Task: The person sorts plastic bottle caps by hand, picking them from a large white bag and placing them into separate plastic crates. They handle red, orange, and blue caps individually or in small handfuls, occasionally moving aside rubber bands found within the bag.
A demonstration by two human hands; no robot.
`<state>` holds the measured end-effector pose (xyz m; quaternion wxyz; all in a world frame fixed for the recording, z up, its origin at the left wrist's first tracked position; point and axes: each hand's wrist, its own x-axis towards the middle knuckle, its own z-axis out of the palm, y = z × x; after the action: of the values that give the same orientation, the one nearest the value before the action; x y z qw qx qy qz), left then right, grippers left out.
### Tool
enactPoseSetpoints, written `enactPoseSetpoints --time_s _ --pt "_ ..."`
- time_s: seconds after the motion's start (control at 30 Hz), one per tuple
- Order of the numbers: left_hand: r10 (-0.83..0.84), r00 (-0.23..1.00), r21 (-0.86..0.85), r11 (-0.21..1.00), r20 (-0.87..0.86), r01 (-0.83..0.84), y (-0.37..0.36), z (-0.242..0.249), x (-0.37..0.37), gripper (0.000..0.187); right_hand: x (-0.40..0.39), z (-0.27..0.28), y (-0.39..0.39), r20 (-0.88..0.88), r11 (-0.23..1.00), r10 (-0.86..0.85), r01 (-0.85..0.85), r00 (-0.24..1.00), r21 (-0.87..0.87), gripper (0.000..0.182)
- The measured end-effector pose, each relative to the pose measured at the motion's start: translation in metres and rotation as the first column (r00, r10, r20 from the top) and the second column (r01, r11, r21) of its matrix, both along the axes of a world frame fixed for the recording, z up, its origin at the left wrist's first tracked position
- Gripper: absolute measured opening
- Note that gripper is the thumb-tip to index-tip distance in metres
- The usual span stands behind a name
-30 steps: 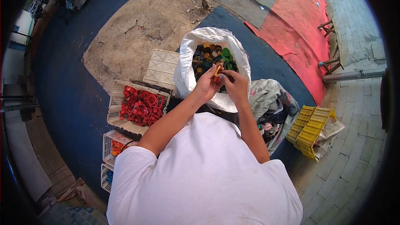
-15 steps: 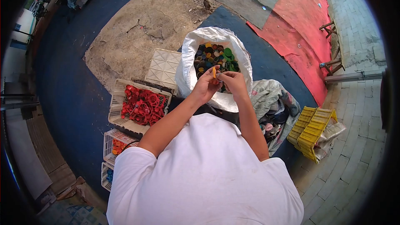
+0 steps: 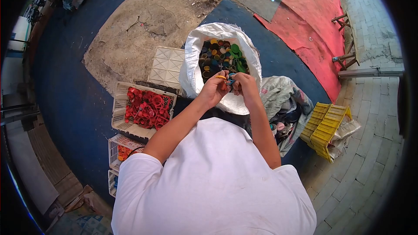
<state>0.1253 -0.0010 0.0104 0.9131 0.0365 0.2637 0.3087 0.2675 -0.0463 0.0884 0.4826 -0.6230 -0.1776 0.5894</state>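
Note:
Both hands are close together over the near rim of a white woven sack (image 3: 191, 54), which holds many coloured plastic caps (image 3: 215, 54). My left hand (image 3: 213, 90) is closed on an orange cap (image 3: 220, 77), with something red-orange below it by the fingers. My right hand (image 3: 245, 86) is closed on a blue ring-shaped piece (image 3: 231, 76), just right of the orange one. Whether the two pieces touch is too small to tell.
Left of the sack stands a crate (image 3: 119, 119) of red plastic pieces (image 3: 148, 108), with smaller crates of orange and blue pieces below. An upturned white crate (image 3: 167, 66) lies behind. On the right are a cloth-like sack (image 3: 274, 91) and yellow crates (image 3: 324, 126).
A blue piece now shows at my right fingers, and my hands are slightly further apart. The orange piece has shifted a little left and down. The whole view has moved slightly.

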Motion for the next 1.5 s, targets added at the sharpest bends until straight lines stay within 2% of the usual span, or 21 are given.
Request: enactPoseSetpoints --time_s 0.1,0.2,0.3,0.4,0.5,0.6,0.63,0.67,0.73,0.83,0.97,1.03,1.13,1.23,1.27,1.33,1.37,1.47,1.5 --pt "-0.012 0.999 0.020 1.000 -0.033 0.013 0.000 0.000 0.002 0.020 0.004 -0.009 -0.001 -0.208 0.997 -0.032 0.018 0.978 -0.071 0.018" --pt "-0.025 0.999 0.050 0.998 -0.044 0.027 0.000 0.000 -0.001 0.019 0.007 -0.006 -0.001 -0.265 0.986 -0.009 -0.035 0.964 -0.161 0.016" --pt "-0.061 0.996 0.071 0.995 -0.070 0.066 0.001 0.004 -0.003 0.020 0.011 -0.007 -0.004 -0.254 0.984 0.079 -0.116 0.964 -0.138 0.019" --pt "-0.072 0.992 0.072 0.994 -0.100 0.080 0.000 0.004 -0.005 0.022 0.017 0.003 -0.007 0.003 0.942 0.296 -0.292 0.955 -0.163 0.023" --pt "-0.036 0.988 0.039 0.998 -0.148 0.042 -0.001 0.011 -0.008 0.024 0.037 -0.009 -0.011 0.099 0.940 0.332 -0.320 0.938 -0.115 0.029" --pt "-0.009 0.990 0.019 1.000 -0.141 0.012 0.001 0.015 -0.015 0.028 0.049 -0.032 -0.010 0.358 0.960 0.275 -0.277 0.892 -0.046 0.032" --pt "-0.005 0.991 0.016 1.000 -0.134 0.008 0.001 0.018 -0.016 0.030 0.056 -0.041 -0.008 0.618 0.908 0.414 -0.349 0.668 -0.231 0.029" --pt "-0.003 0.992 0.012 1.000 -0.127 0.004 0.002 0.020 -0.018 0.031 0.056 -0.051 -0.007 0.687 0.902 0.423 -0.346 0.590 -0.259 0.027" --pt "-0.012 0.993 0.016 1.000 -0.116 0.013 0.002 0.027 -0.022 0.035 0.049 -0.060 -0.007 0.799 0.889 0.438 -0.329 0.412 -0.317 0.026" --pt "-0.001 0.997 0.028 1.000 -0.076 0.003 0.003 0.028 -0.025 0.040 0.042 -0.082 -0.014 0.823 0.842 0.495 -0.387 0.280 -0.375 0.030" --pt "0.048 0.999 0.006 0.999 0.022 -0.048 0.003 0.036 -0.034 0.043 0.035 -0.098 -0.009 0.770 0.828 0.528 -0.419 0.358 -0.373 0.035" --pt "0.071 0.991 -0.064 0.996 0.114 -0.064 0.006 0.042 -0.038 0.044 0.036 -0.105 0.001 0.745 0.834 0.533 -0.398 0.401 -0.382 0.035" --pt "0.097 0.981 -0.128 0.989 0.167 -0.076 0.006 0.041 -0.041 0.047 0.038 -0.107 0.016 0.671 0.851 0.508 -0.433 0.540 -0.297 0.031" --pt "0.126 0.978 -0.149 0.984 0.169 -0.101 0.010 0.040 -0.042 0.047 0.021 -0.085 0.022 0.594 0.920 0.237 -0.374 0.769 0.117 0.025" --pt "0.135 0.976 -0.156 0.982 0.169 -0.109 0.010 0.039 -0.041 0.046 0.011 -0.073 0.022 0.589 0.920 0.162 -0.337 0.792 0.199 0.023" --pt "0.128 0.985 -0.107 0.988 0.118 -0.115 0.010 0.034 -0.040 0.038 -0.006 -0.050 0.020 0.565 0.896 0.008 -0.256 0.825 0.362 0.018" --pt "0.124 0.988 -0.079 0.990 0.096 -0.117 0.011 0.032 -0.039 0.035 -0.009 -0.048 0.016 0.628 0.857 -0.043 -0.294 0.777 0.423 0.019" --pt "0.100 0.994 -0.013 0.995 0.037 -0.100 0.012 0.032 -0.037 0.032 -0.019 -0.040 0.010 0.707 0.800 -0.132 -0.347 0.694 0.490 0.027" --pt "0.084 0.996 0.003 0.996 0.011 -0.084 0.013 0.031 -0.037 0.033 -0.020 -0.043 0.009 0.721 0.813 -0.117 -0.351 0.683 0.465 0.035"
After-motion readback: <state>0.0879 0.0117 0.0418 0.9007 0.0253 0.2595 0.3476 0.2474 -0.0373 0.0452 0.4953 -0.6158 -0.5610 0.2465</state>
